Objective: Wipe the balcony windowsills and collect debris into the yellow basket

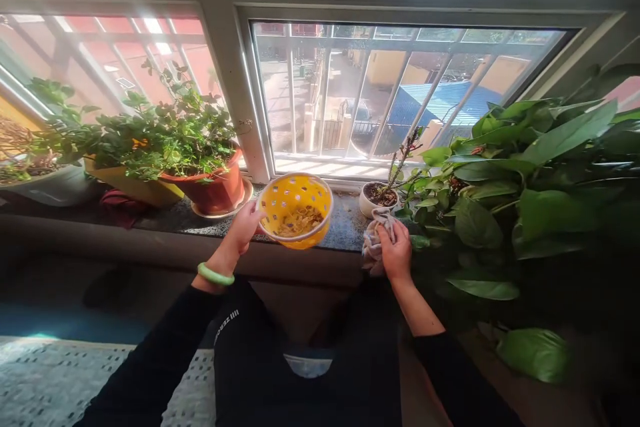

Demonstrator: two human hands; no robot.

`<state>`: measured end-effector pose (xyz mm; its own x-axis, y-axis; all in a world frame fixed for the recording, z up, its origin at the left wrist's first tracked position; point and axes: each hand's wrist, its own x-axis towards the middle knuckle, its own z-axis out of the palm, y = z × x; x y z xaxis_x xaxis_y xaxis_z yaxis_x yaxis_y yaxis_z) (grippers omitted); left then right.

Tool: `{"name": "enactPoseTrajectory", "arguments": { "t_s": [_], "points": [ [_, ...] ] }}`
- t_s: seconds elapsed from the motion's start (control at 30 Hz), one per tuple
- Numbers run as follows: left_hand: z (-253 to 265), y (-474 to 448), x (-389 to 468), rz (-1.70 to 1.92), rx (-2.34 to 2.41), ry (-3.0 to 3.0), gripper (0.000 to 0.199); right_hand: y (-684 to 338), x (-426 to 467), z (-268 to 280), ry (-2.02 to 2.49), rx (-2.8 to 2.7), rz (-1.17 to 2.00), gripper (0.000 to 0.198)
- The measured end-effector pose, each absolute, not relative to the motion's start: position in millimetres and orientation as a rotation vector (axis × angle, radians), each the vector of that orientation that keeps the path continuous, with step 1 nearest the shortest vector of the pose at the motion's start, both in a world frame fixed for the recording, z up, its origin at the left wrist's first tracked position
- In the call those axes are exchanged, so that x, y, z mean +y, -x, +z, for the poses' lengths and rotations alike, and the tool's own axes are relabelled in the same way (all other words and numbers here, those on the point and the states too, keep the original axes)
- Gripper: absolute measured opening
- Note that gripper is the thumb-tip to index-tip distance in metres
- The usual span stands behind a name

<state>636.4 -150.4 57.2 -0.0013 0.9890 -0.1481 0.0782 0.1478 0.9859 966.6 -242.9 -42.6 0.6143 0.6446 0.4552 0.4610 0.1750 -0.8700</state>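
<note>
My left hand [245, 225] grips the left rim of a yellow basket [316, 235] with square holes and a pale rim. Dry brown leaf scraps [300, 220] lie in its bottom. The basket is tilted a little toward me at the front edge of the stone windowsill [345, 213]; whether it rests on the sill, I cannot tell. In my right hand [397, 250] a crumpled greyish cloth [373, 247] is bunched up, just in front of a small white pot [367, 203] that holds a thin, spiny-looking plant [400, 167].
Left of the basket stands a terracotta-coloured pot [215, 190] on a saucer, with leafy plants in it. Beyond are a yellow planter [135, 183], a dark red cloth [120, 205] and a grey planter [60, 187]. Large green leaves [545, 213] crowd the right side. A barred window [350, 93] rises behind the sill.
</note>
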Motion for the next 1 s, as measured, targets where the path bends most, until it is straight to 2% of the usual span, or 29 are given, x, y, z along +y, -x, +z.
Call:
{"name": "enactPoseTrajectory", "arguments": {
  "t_s": [0.17,0.37,0.53,0.67,0.77,0.9,1.0],
  "points": [
    [55.1,-616.6,-165.4,1.054,1.29,-1.123,0.045,-945.5,-216.4,-57.7,1.695,-1.519,0.018,0.05],
    [48.7,-611.2,-148.1,1.179,1.312,-1.111,0.055,-921.4,-183.4,-60.4,1.852,-1.66,0.016,0.047],
    [52.7,-600.2,-156.7,1.292,1.283,-1.051,0.054,-911.9,-156.5,-40.8,1.661,-1.584,0.168,0.046],
    [58.0,-569.2,-186.4,1.354,1.352,-0.994,0.053,-884.9,-152.0,-19.2,1.387,-1.564,0.079,0.043],
    [59.2,-545.7,-208.1,1.404,1.437,-0.945,0.05,-836.8,-143.2,-12.3,1.28,-1.811,0.097,0.042],
    [58.9,-525.5,-225.2,1.434,1.507,-0.892,0.052,-769.4,-121.7,-15.8,1.254,-2.289,0.177,0.027],
    [57.1,-517.3,-229.5,1.459,1.531,-0.906,0.054,-761.3,-110.9,-20.1,1.325,-2.446,0.151,0.03]
  ]
}}
